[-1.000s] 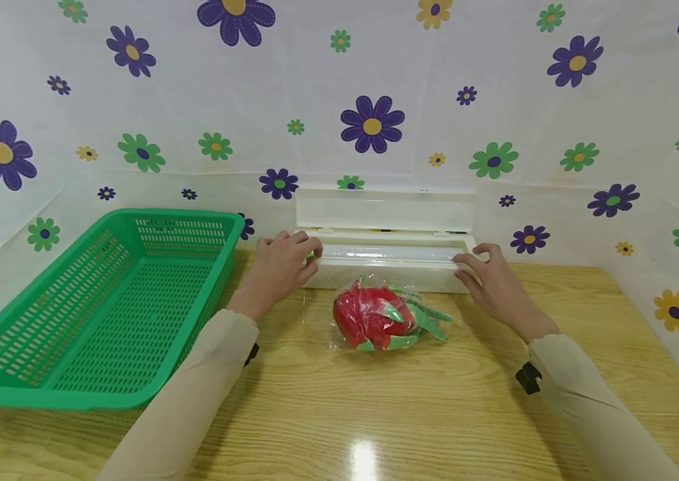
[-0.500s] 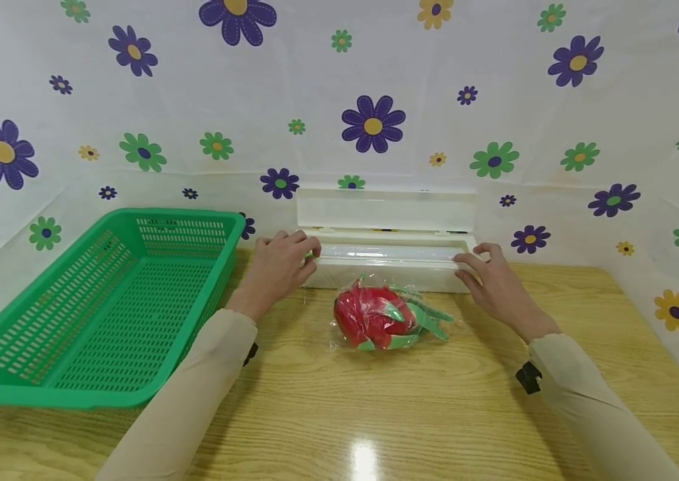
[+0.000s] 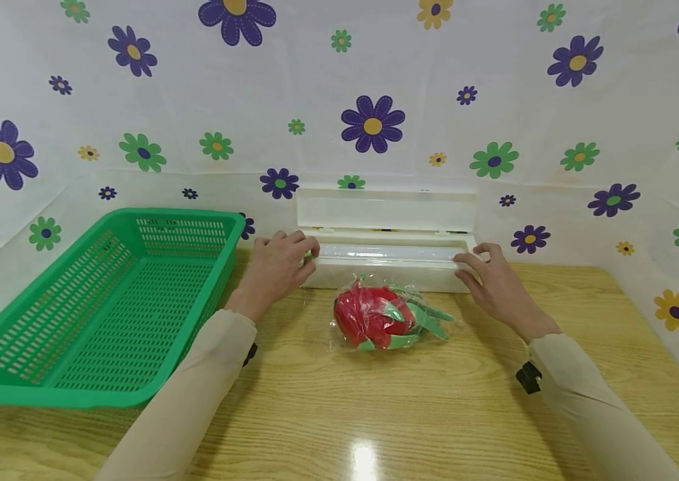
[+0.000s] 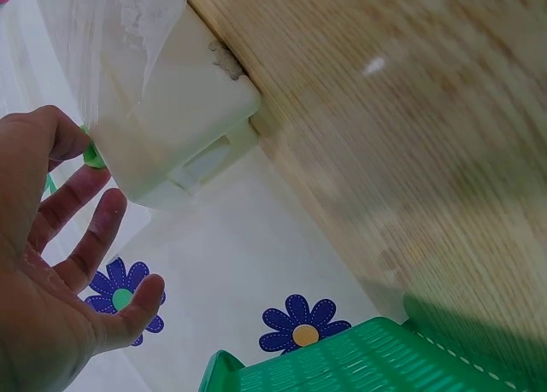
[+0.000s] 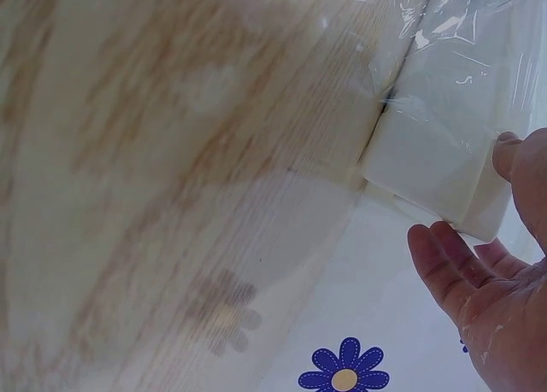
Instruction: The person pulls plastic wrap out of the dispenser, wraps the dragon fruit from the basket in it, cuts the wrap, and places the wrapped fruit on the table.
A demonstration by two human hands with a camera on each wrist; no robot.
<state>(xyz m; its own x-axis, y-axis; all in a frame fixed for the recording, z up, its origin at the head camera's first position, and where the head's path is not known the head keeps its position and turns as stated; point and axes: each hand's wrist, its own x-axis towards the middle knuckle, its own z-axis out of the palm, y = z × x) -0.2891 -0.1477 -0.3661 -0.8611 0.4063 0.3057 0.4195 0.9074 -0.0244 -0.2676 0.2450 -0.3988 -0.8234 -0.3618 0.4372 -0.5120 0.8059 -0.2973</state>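
Observation:
A long white cling film box stands at the back of the table, lid raised, with a roll of cling film inside. My left hand is at its left end, thumb and a finger pinching a small green slide cutter. The other fingers of that hand are spread in the left wrist view. My right hand grips the right end of the box, thumb at its front edge and fingers by its end wall. In front lies a red plush dragon fruit with green leaves, under clear film.
A green perforated plastic basket stands on the left of the wooden table. A white flower-print cloth rises behind and on both sides, close behind the raised lid. Loose film spreads around the plush fruit.
Almost nothing moves. The left hand shifts very slightly left at the box end; the right hand, box and plush fruit stay in place.

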